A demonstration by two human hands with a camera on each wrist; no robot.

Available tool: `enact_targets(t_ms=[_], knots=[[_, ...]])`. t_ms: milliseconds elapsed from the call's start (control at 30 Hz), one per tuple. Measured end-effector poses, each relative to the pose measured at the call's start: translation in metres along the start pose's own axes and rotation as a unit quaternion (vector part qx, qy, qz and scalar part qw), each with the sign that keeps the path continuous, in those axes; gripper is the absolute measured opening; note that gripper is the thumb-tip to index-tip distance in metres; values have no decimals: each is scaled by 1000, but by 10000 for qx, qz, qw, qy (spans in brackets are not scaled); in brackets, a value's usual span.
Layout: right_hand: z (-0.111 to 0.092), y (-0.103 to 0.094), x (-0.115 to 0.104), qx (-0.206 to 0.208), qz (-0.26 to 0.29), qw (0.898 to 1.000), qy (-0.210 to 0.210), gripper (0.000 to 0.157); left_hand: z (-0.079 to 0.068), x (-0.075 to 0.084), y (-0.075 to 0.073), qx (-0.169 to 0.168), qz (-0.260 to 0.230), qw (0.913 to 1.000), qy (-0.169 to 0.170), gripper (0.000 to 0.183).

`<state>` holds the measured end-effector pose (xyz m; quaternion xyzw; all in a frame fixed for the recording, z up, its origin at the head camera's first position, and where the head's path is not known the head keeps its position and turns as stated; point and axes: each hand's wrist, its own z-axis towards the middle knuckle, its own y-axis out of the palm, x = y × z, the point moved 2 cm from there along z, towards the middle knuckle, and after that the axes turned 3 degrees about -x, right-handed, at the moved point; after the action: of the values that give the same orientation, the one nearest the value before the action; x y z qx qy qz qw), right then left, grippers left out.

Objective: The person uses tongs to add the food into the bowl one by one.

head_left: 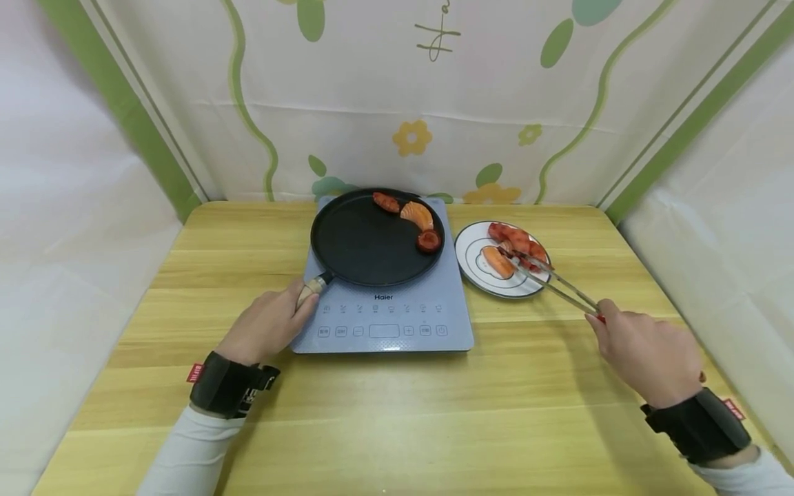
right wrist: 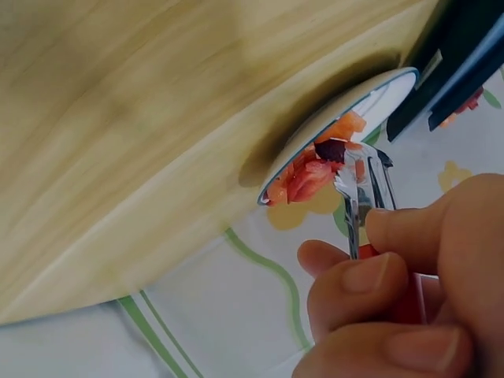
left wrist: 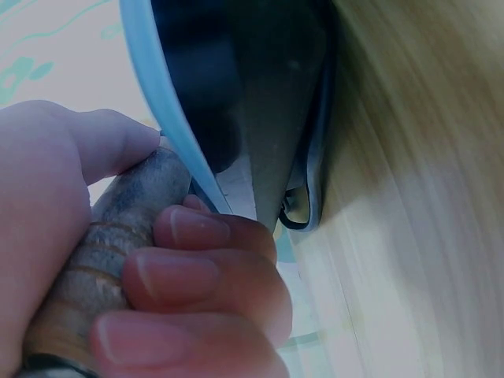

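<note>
My left hand (head_left: pixel 268 322) grips the wooden handle (left wrist: pixel 118 228) of a flat black frying pan (head_left: pixel 372 241), fingers curled round it. Inside the pan, along its right side, lie a reddish scored piece (head_left: pixel 386 202), an orange salmon-like slice (head_left: pixel 417 215) and a round dark-red piece (head_left: pixel 429 241). My right hand (head_left: pixel 651 351) holds metal tongs (head_left: pixel 561 286) with red on the grip. Their dark tips reach down among the food on a white plate (head_left: pixel 474 272), beside an orange slice (head_left: pixel 498 263) and red pieces (head_left: pixel 521 241). I cannot tell whether the tips pinch a piece.
Beneath the pan is a grey induction cooker (head_left: pixel 384 342) with its touch panel toward me. Cooker and plate stand on a light wooden table (head_left: pixel 384 420). A white flowered cloth (head_left: pixel 372 83) hangs right behind the table, and pale sheets close off both sides.
</note>
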<state>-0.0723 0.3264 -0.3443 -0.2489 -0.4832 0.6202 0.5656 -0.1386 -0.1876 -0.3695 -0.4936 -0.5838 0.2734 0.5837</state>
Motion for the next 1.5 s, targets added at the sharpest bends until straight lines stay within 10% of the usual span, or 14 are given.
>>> enact_targets(t_ms=[1133, 1500], knots=[[-1, 7, -6, -424, -161, 9980, 436, 25, 2, 2, -1, -35, -2, 10000, -10, 30], [9, 9, -16, 207, -140, 9995, 173, 26, -1, 2, -2, -74, -6, 9999, -70, 31]])
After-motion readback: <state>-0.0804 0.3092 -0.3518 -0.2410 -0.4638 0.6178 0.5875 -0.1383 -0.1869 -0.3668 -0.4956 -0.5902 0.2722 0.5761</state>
